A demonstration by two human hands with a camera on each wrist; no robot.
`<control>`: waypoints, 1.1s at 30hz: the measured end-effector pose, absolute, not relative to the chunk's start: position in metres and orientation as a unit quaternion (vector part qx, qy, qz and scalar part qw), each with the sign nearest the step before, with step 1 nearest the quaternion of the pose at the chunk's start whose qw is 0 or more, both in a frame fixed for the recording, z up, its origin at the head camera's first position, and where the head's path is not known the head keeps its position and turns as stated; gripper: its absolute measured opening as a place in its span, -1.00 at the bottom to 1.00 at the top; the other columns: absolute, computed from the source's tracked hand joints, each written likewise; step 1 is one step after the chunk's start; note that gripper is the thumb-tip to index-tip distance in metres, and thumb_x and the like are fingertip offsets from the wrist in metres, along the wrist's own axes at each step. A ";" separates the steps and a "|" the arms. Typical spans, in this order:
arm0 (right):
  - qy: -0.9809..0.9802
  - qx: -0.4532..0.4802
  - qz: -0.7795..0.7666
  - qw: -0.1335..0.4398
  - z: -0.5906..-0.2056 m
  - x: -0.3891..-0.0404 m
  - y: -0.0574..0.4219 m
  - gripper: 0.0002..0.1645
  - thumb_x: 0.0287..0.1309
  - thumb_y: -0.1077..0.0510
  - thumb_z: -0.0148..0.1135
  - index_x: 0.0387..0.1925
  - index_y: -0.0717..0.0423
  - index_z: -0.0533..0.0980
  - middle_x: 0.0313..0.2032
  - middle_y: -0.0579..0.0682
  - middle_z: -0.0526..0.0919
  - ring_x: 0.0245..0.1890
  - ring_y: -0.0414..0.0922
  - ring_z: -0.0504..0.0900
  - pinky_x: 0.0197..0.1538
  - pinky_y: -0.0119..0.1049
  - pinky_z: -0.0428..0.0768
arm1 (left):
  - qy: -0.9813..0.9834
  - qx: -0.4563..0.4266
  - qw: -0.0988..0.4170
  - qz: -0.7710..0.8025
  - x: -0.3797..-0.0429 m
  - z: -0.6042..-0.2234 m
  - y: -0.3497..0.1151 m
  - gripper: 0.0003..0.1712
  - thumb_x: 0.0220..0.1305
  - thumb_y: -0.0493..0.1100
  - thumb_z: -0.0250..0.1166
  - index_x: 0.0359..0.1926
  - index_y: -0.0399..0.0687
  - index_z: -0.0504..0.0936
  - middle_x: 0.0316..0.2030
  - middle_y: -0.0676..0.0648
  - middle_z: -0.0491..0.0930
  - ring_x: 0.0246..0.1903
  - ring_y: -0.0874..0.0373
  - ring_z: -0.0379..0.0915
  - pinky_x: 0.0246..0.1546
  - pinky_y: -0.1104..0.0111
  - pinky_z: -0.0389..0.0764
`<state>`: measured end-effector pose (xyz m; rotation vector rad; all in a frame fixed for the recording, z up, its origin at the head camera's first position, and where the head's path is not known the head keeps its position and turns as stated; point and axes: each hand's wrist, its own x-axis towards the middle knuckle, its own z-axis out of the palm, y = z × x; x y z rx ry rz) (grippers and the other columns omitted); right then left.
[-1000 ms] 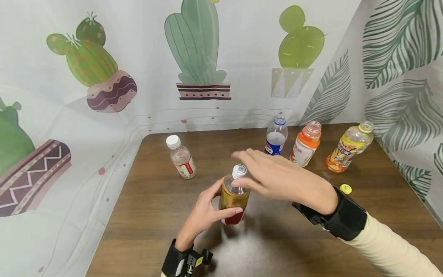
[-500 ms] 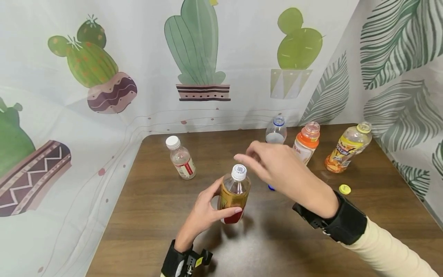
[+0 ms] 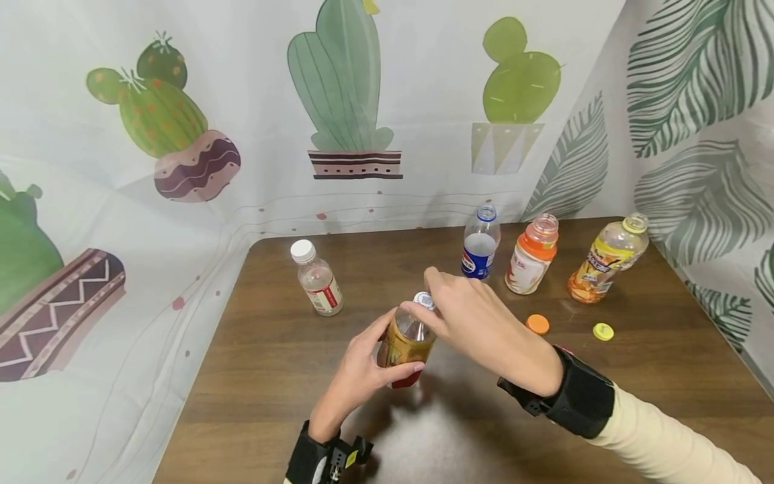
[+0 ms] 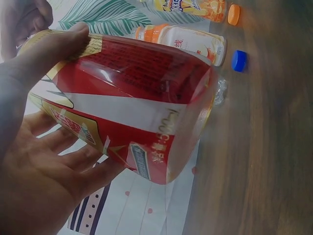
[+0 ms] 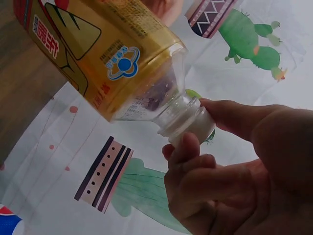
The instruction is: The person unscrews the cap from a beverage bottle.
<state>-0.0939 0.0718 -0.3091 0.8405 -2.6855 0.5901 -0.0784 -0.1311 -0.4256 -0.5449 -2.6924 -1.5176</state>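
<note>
A clear plastic drink bottle with a gold and red label (image 3: pixel 406 344) leans slightly to the right over the table. My left hand (image 3: pixel 357 373) grips it around the body, thumb across the front. In the left wrist view its red lower part (image 4: pixel 146 93) faces the camera, the base apart from the tabletop. My right hand (image 3: pixel 484 319) is at the top of the bottle, and in the right wrist view its thumb and curled fingers pinch the white cap (image 5: pixel 198 128) at the bottle's neck.
A small bottle with a white cap (image 3: pixel 322 286) stands at the left. Uncapped at the back right are a blue-labelled bottle (image 3: pixel 480 249), an orange-and-white bottle (image 3: pixel 532 259) and a yellow-labelled bottle (image 3: pixel 601 265). Orange (image 3: pixel 537 324), yellow (image 3: pixel 603 331) and blue caps (image 4: pixel 239 60) lie before them.
My right hand lifted off to the right of the cap, then came back down and left onto it. The bottle has tipped slightly to the right; my left hand keeps its grip.
</note>
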 end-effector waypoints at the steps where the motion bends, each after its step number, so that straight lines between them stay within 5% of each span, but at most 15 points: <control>1: -0.925 0.292 0.209 0.128 -0.309 -0.094 0.072 -0.58 0.29 -0.10 0.28 -0.39 0.12 0.36 -0.62 -0.17 0.29 -0.67 -0.27 0.27 -0.62 -0.46 0.24 | -0.857 -0.174 0.001 -0.484 -0.078 -0.426 -0.131 -0.04 -0.01 0.09 0.57 0.41 0.39 0.31 0.14 0.18 0.55 0.02 0.25 0.52 0.03 0.23 0.60; 16: -0.905 0.362 0.205 0.085 -0.290 -0.096 0.082 -0.78 0.35 -0.05 0.18 -0.13 -0.02 0.47 -0.28 -0.15 0.49 -0.37 -0.24 0.46 -0.35 -0.36 0.50 | -0.832 -0.202 -0.005 -0.517 -0.078 -0.423 -0.134 -0.12 0.05 0.07 0.54 0.38 0.39 0.33 0.12 0.16 0.57 0.01 0.22 0.55 0.02 0.27 0.61; 33: -0.880 0.395 0.263 0.027 -0.285 -0.099 0.085 -0.71 0.16 0.12 0.28 -0.06 -0.04 0.49 -0.23 -0.16 0.45 -0.29 -0.26 0.46 -0.26 -0.41 0.53 | -0.824 -0.200 -0.037 -0.529 -0.076 -0.421 -0.134 -0.14 0.06 0.06 0.54 0.36 0.49 0.33 0.11 0.22 0.57 0.02 0.24 0.54 0.01 0.26 0.61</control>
